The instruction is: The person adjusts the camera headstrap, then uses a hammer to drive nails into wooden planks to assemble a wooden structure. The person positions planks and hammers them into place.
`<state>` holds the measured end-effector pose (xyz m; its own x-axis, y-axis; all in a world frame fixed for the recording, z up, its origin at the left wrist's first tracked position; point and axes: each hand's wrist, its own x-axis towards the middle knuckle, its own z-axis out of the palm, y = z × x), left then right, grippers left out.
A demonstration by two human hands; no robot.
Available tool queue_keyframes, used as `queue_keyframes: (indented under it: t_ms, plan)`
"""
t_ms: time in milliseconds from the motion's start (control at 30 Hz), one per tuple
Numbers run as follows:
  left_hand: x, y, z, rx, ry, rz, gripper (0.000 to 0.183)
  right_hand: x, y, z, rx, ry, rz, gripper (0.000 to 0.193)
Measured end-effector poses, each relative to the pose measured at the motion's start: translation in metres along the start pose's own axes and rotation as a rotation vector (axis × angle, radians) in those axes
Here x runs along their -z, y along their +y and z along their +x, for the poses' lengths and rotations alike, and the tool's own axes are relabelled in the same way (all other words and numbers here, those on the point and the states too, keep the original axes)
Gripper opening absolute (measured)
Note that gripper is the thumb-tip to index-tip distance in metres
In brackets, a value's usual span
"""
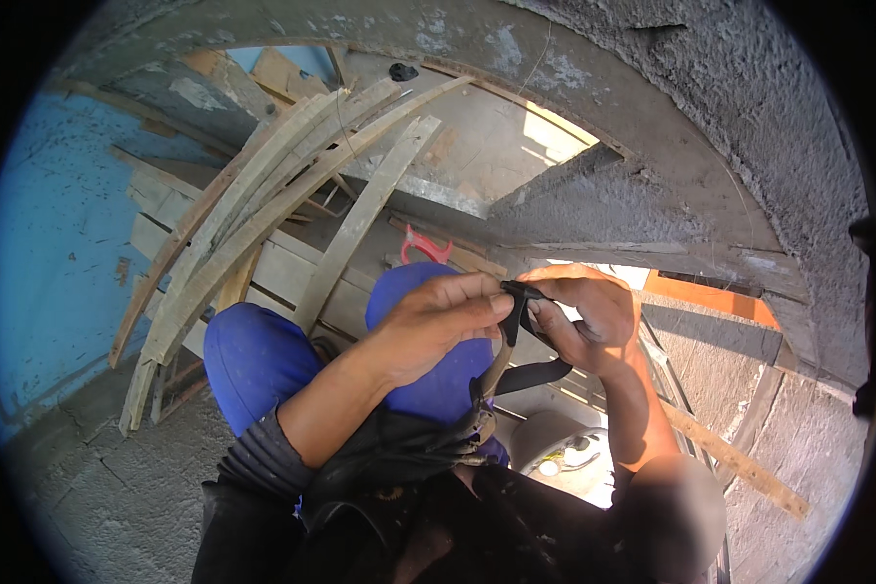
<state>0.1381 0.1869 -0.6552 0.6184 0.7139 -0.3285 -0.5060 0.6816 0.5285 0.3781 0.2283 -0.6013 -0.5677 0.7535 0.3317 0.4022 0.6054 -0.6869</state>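
Note:
In front of my chest, above my knees, my left hand (448, 316) pinches one side of a black strap (518, 310) between thumb and fingers. My right hand (584, 311) grips its other side, with the thumb pressed on it. A short dark bar-like piece lies across the strap's top; its exact kind is hard to make out. From the strap a tan band (497, 370) runs down to my waist, and a black loop hangs below my right hand. Blue trousers (253, 365) cover my bent knees.
Long wooden planks (263, 214) lean across a slatted platform at the left, beside a blue wall (58, 224). A red handle (423, 245) shows beyond my knees. To the right are a grey bucket (545, 438), a board (735, 457) and a concrete beam (594, 209).

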Motion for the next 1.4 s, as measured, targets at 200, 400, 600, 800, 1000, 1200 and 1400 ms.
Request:
queue_keyframes:
  t_ms: [200, 400, 600, 800, 1000, 1200, 1400]
  plan:
    - [-0.001, -0.005, -0.003, -0.022, -0.039, -0.277, 0.017, -0.009, -0.005, -0.001, 0.085, 0.148, -0.153, 0.022]
    - [-0.001, -0.017, -0.032, 0.048, -0.026, -0.138, 0.014, 0.011, 0.02, 0.0, -0.103, 0.404, -0.132, 0.011]
    - [-0.001, -0.003, -0.036, 0.095, 0.083, -0.087, 0.023, 0.024, 0.041, -0.012, -0.212, 0.196, -0.036, 0.016]
    - [-0.024, 0.01, -0.05, 0.317, -0.037, 0.557, 0.039, 0.03, 0.046, -0.012, -0.315, 0.165, 0.477, 0.015]
    - [-0.024, 0.022, -0.068, -0.098, 0.019, 1.209, 0.026, 0.05, 0.039, -0.019, -0.36, -0.019, 0.102, 0.024]
    - [-0.014, 0.021, -0.093, -0.575, 0.14, 1.591, 0.026, 0.057, 0.042, -0.033, -0.283, 0.031, 0.205, 0.014]
    - [-0.014, 0.011, -0.118, -0.653, 0.149, 1.724, 0.03, 0.048, 0.042, -0.05, -0.308, 0.0, 0.159, 0.011]
